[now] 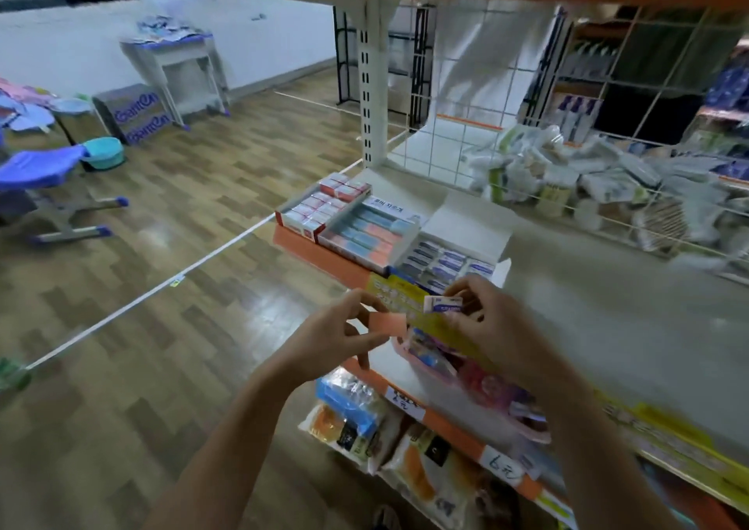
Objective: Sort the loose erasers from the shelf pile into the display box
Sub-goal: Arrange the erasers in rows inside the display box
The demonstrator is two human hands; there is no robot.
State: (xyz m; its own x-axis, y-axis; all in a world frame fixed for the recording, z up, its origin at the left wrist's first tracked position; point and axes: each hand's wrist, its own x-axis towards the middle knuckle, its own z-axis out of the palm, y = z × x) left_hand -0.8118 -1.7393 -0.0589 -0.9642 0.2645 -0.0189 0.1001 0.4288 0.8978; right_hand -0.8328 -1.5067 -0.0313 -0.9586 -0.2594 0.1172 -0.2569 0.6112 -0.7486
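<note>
While both hands hold: left (332,337) pinches one orange eraser (388,324) | right (492,323) one white (blurry, perhaps sleeved) eraser (442,304)

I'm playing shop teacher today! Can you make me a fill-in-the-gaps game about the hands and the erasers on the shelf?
1. The left hand holds a flat eraser coloured ____.
2. The white and blue eraser is pinched by the ____ hand.
3. The open display box with blue-wrapped erasers has its lid folded ____.
4. The floor is made of ____.

Missing words: orange; right; back; wood
</note>
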